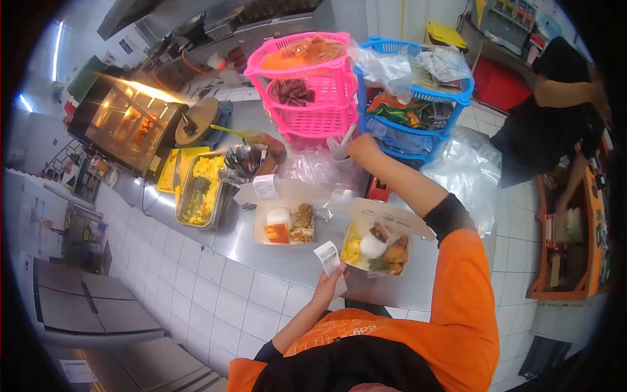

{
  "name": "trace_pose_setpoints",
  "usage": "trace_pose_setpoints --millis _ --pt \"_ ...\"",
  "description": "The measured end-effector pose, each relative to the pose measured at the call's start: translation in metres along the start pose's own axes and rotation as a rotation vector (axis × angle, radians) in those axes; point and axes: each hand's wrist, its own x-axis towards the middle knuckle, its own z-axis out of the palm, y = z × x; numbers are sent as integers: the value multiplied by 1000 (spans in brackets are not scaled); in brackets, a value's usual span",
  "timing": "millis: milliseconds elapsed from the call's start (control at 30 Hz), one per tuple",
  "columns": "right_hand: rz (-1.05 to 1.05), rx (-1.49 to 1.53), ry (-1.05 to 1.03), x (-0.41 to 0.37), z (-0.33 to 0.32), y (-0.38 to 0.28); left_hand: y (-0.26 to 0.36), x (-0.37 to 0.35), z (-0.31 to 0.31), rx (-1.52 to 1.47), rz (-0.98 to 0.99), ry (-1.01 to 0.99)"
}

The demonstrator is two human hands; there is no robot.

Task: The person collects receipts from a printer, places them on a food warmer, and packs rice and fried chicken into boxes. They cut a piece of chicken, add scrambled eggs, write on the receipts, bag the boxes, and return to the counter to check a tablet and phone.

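My left hand (328, 285) pinches a printed paper receipt (328, 256) at the table's near edge. Close to it stands an open cardboard meal box (350, 266) with white rice, yellow food, browned pieces and something green. Another open box (260, 236), left of it, holds rice, an orange-red portion and browned pieces; a printed slip (265, 186) lies on its lid. My right hand (363, 149) is reached forward, rounded and closed, beside a small cup (339, 151) with pale plastic utensils sticking out. Its fingertips are hidden, so what they grip does not show.
Pink tiered baskets (307, 123) and blue tiered baskets (418, 98) with packets stand at the back. Leftward are a metal tray (217, 201) of yellow food and a lit glass warmer (127, 121). Clear plastic bags (467, 176) lie right. A person in black (532, 140) stands far right.
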Motion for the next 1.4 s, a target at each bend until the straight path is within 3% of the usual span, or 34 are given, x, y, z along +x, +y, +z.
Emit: trace_pose_setpoints --millis 67,167,200,300,367,433,467,567,600,633,667,733,800,833,867,900,933,1000,1067,1167,1300,1400 --pt "15 -169 23 16 17 0 -2 -2 11 -22 46 12" --pt "-64 -221 162 21 29 2 0 10 2 -199 -34 -224" --pt "-67 -208 139 20 32 -2 -1 15 -5 -208 -59 -218" --pt "5 -272 17 2 -10 -3 -2 44 -26 203 90 -158" --pt "237 -119 51 -24 -58 -1 3 57 -32 355 111 -112" --pt "388 137 197 -65 -95 3 15 72 -36 1644 643 -33" --pt "383 298 281 -91 -122 -2 19 76 -35 1641 642 -46" --pt "383 931 640 -160 -144 -58 15 84 -37 1392 1062 53" --pt "419 1344 687 -180 -131 -92 14 88 -43 1388 1048 53" --pt "455 1764 719 -199 -115 -130 15 93 -51 1423 1325 20" --pt "547 1878 665 -210 -112 -166 17 96 -58 1440 1614 -18" --pt "592 1952 563 -216 -83 -217 20 94 -67 1537 1528 -87" --pt "872 2250 571 -213 -47 -261 28 90 -72 1630 1435 -166" --pt "892 2252 571 -212 -31 -274 40 90 -73 1595 1245 -356" --pt "1011 2098 634 -210 -17 -285 52 86 -73 1547 1048 -537" --pt "1118 1934 691 -207 -10 -292 67 78 -70 1481 924 -590" --pt "1137 1929 690 -203 -8 -295 76 75 -72 1477 915 -605" --pt "1328 1746 551 -192 -3 -298 89 73 -82 1463 744 -669" --pt "1259 1605 545 -182 6 -297 91 74 -85 1459 725 -687" --pt "977 1137 577 -156 5 -288 90 77 -91 1452 714 -691" --pt "915 1177 501 -151 6 -290 89 80 -93 1424 704 -698" --pt "980 1199 505 -149 7 -292 88 82 -94 1387 665 -705"
